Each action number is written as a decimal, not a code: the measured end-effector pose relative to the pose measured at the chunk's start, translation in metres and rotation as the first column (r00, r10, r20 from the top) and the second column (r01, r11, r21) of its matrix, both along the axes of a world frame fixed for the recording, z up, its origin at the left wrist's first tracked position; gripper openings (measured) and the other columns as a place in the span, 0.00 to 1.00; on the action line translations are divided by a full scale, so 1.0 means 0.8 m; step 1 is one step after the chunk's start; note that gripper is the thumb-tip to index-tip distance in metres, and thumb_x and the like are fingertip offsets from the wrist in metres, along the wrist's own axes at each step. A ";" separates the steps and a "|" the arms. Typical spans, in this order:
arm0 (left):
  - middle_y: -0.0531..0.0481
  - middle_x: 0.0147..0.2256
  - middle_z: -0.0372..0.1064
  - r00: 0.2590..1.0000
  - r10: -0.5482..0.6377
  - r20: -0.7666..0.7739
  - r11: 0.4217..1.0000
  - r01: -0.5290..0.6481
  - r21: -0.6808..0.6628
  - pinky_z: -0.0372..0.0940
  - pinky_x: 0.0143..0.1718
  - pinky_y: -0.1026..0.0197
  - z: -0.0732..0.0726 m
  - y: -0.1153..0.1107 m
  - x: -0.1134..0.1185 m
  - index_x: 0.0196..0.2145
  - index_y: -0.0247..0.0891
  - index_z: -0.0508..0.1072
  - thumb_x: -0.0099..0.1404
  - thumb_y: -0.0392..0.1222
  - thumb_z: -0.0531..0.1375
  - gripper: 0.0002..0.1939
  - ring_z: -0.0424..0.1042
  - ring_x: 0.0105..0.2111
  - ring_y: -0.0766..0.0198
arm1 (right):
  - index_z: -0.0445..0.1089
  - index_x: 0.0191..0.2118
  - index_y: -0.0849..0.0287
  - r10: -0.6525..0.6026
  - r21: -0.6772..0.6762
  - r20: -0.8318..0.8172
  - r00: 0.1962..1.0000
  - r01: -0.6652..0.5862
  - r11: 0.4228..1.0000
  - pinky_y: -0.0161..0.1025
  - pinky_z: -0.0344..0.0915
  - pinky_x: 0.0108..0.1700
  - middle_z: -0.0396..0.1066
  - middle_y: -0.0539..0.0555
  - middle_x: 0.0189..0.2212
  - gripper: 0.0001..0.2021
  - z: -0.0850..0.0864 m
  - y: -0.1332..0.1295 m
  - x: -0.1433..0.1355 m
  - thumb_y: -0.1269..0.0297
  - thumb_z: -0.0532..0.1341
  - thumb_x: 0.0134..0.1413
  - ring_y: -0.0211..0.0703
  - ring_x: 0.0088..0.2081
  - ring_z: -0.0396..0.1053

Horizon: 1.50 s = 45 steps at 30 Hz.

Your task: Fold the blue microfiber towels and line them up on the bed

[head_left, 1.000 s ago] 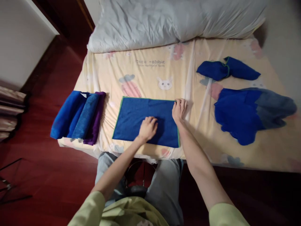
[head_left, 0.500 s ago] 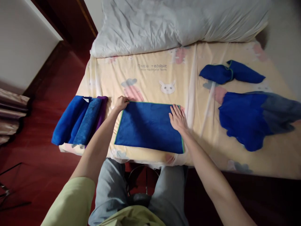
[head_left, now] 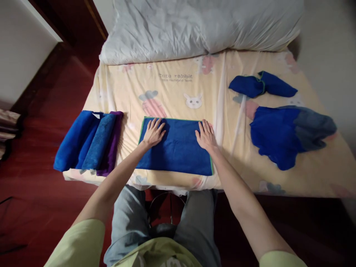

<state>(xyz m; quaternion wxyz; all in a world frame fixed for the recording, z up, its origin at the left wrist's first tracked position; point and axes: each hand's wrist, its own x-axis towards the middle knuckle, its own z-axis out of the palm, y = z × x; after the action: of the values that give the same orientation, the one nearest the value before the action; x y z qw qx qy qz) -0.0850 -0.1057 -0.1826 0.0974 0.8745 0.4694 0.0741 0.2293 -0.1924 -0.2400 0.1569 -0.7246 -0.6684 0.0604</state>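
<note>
A blue cloth with green edging [head_left: 175, 152] lies flat on the bed in front of me. My left hand [head_left: 154, 132] rests on its upper left part, fingers spread and palm down. On the upper right corner lies my right hand [head_left: 205, 135], also flat with its fingers stretched out. Neither hand grips anything. Left of the cloth, several folded or rolled cloths sit side by side: a bright blue one [head_left: 73, 141], a patterned blue one [head_left: 99, 142] and a purple one [head_left: 112, 148].
A crumpled blue and grey cloth [head_left: 275, 129] lies on the right of the bed. Behind it is a twisted blue cloth with green edging [head_left: 263, 85]. A grey quilt [head_left: 194, 29] is heaped along the far side of the printed bed sheet [head_left: 175, 91].
My left hand has let go of the cloth's upper left corner and moved right, opening flat on the cloth. My right hand stays on the right corner. The view has shifted slightly.
</note>
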 end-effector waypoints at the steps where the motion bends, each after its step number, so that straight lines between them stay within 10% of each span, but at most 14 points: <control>1: 0.42 0.73 0.47 1.000 -0.002 0.001 1.000 0.002 -0.024 0.39 0.73 0.38 -0.005 -0.009 -0.001 0.68 0.39 0.63 0.76 0.52 0.48 0.29 0.42 0.74 0.45 | 0.52 0.74 0.68 -0.004 -0.013 0.005 1.000 0.004 1.000 0.61 0.42 0.75 0.43 0.66 0.75 0.32 0.003 0.001 -0.001 0.54 0.46 0.72 0.55 0.77 0.41; 17: 0.43 0.76 0.38 0.977 0.205 0.062 0.978 -0.201 -0.062 0.31 0.74 0.37 -0.021 0.002 -0.031 0.73 0.35 0.54 0.76 0.53 0.45 0.34 0.29 0.76 0.49 | 0.46 0.76 0.69 -0.069 -0.031 -0.014 0.998 0.069 0.997 0.61 0.37 0.76 0.42 0.64 0.76 0.35 0.009 -0.030 -0.031 0.52 0.43 0.73 0.53 0.77 0.40; 24: 0.43 0.76 0.36 0.991 -0.104 0.085 0.990 0.111 -0.084 0.35 0.75 0.37 -0.007 -0.126 -0.002 0.73 0.38 0.55 0.76 0.51 0.47 0.33 0.30 0.76 0.48 | 0.45 0.76 0.69 -0.004 -0.018 0.000 1.000 0.004 1.000 0.63 0.32 0.76 0.36 0.63 0.77 0.34 0.051 -0.083 -0.096 0.56 0.45 0.72 0.54 0.78 0.32; 30: 0.43 0.76 0.35 0.988 -0.135 0.076 0.985 0.142 -0.100 0.36 0.75 0.41 -0.016 -0.197 0.014 0.74 0.37 0.52 0.77 0.51 0.45 0.33 0.31 0.76 0.51 | 0.43 0.77 0.65 0.034 -0.073 -0.021 0.999 -0.036 0.997 0.59 0.36 0.77 0.40 0.60 0.76 0.34 0.044 -0.153 -0.157 0.54 0.43 0.73 0.51 0.77 0.37; 39: 0.44 0.76 0.36 0.993 0.116 -0.023 0.989 -0.117 -0.090 0.36 0.75 0.39 -0.011 -0.194 -0.081 0.75 0.39 0.49 0.76 0.52 0.46 0.34 0.32 0.76 0.52 | 0.43 0.77 0.65 -0.070 -0.104 -0.053 0.996 0.064 0.993 0.61 0.35 0.77 0.36 0.59 0.77 0.34 0.040 -0.187 -0.104 0.55 0.45 0.72 0.52 0.78 0.33; 45: 0.42 0.76 0.36 0.995 0.007 0.098 0.994 0.004 -0.111 0.37 0.75 0.39 -0.015 -0.194 -0.102 0.74 0.36 0.51 0.75 0.54 0.48 0.36 0.34 0.76 0.49 | 0.44 0.76 0.66 -0.012 -0.097 -0.094 0.995 0.003 0.995 0.61 0.35 0.77 0.39 0.60 0.77 0.34 0.039 -0.196 -0.091 0.57 0.46 0.72 0.52 0.77 0.35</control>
<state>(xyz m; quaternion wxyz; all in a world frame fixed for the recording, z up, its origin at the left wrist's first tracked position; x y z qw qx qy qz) -0.1668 -0.2607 -0.1946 0.1690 0.8626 0.4680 0.0909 0.1563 -0.3493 -0.2088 0.1533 -0.7300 -0.6539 0.1264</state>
